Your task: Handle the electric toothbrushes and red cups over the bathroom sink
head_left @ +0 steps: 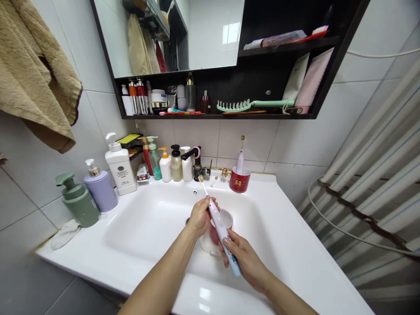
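Pink and pale blue, the electric toothbrush (219, 225) lies slanted between both hands, over the near part of the sink (147, 227). The right hand (244, 260) is closed around its lower, blue end. The left hand (198, 216) is closed around the upper part of the handle, and the thin neck with the brush head points away from the person, toward the tap. Just under the toothbrush, inside the basin, is a cup (229, 217), white outside and red inside. I cannot tell if a hand touches it.

At the back edge of the sink stands a black faucet (196, 162). Right of it is a red mug (239, 180) with a second toothbrush (240, 159) upright in it. Along the left edge stand a green pump bottle (78, 201), a lilac pump bottle (100, 188) and a white pump bottle (120, 168), with smaller bottles beside the faucet. Higher on the wall, a dark shelf (229, 116) carries a green comb (243, 105) under a mirror (183, 35). A beige towel (36, 74) hangs at the far left.
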Action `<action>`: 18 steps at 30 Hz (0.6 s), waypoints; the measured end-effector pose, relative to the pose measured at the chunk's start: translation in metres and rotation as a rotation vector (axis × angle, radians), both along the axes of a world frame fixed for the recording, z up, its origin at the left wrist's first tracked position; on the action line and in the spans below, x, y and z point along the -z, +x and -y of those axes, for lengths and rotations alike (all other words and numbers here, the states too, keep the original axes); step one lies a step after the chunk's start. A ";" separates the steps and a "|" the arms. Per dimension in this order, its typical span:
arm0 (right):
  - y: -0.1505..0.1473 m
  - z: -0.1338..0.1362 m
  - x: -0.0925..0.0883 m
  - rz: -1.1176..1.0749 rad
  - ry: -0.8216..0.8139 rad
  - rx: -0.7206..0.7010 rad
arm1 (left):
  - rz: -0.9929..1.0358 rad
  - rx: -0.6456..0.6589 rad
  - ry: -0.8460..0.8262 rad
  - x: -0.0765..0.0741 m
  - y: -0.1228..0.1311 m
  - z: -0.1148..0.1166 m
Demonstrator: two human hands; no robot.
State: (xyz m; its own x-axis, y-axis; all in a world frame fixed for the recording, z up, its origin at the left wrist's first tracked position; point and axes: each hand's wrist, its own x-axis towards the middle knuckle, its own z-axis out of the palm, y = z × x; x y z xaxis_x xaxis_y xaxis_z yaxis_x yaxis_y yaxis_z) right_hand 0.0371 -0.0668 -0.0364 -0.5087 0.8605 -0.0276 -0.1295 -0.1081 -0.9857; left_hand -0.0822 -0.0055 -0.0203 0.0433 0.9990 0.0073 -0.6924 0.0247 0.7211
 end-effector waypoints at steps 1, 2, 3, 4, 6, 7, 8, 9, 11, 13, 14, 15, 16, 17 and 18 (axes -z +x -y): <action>-0.001 0.001 0.000 -0.007 -0.005 0.000 | 0.005 0.019 -0.002 -0.001 0.001 0.001; -0.002 0.001 -0.001 -0.015 -0.015 -0.002 | 0.006 0.037 -0.001 -0.003 0.002 0.002; -0.002 0.002 -0.002 -0.020 -0.025 0.000 | 0.004 0.048 0.001 -0.005 0.004 0.003; -0.003 0.003 -0.003 -0.024 -0.032 0.010 | 0.000 0.050 0.001 -0.008 0.005 0.004; -0.006 0.003 -0.007 -0.031 -0.027 0.045 | -0.019 0.051 0.004 -0.014 0.007 0.005; -0.007 0.001 -0.010 -0.031 -0.013 0.067 | -0.044 0.060 0.011 -0.017 0.008 0.004; -0.008 -0.002 -0.014 -0.027 0.010 0.095 | -0.082 0.073 0.022 -0.020 0.009 0.004; -0.009 -0.007 -0.018 -0.019 0.038 0.130 | -0.131 0.081 0.037 -0.022 0.010 0.003; -0.010 -0.020 -0.026 -0.005 0.100 0.214 | -0.245 0.033 0.064 -0.023 0.011 0.000; -0.011 -0.038 -0.034 -0.007 0.151 0.310 | -0.376 -0.111 0.075 -0.020 0.010 -0.002; -0.012 -0.047 -0.036 -0.013 0.168 0.350 | -0.457 -0.184 0.083 -0.017 0.009 -0.002; -0.012 -0.056 -0.038 -0.017 0.181 0.385 | -0.556 -0.237 0.099 -0.012 0.009 -0.001; -0.012 -0.065 -0.038 -0.014 0.193 0.415 | -0.674 -0.261 0.126 -0.008 0.008 0.001; -0.012 -0.072 -0.037 -0.004 0.202 0.440 | -0.807 -0.259 0.167 -0.003 0.008 0.003; -0.012 -0.078 -0.035 0.013 0.211 0.459 | -0.952 -0.240 0.217 0.002 0.008 0.007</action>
State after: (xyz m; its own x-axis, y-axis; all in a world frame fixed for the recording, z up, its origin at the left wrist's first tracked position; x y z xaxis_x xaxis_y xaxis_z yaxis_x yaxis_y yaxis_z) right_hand 0.0251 0.0110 -0.0017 -0.0770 0.9829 0.1670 -0.1046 0.1586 -0.9818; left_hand -0.0739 -0.0124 -0.0221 -0.0766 0.9633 0.2572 0.2049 -0.2372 0.9496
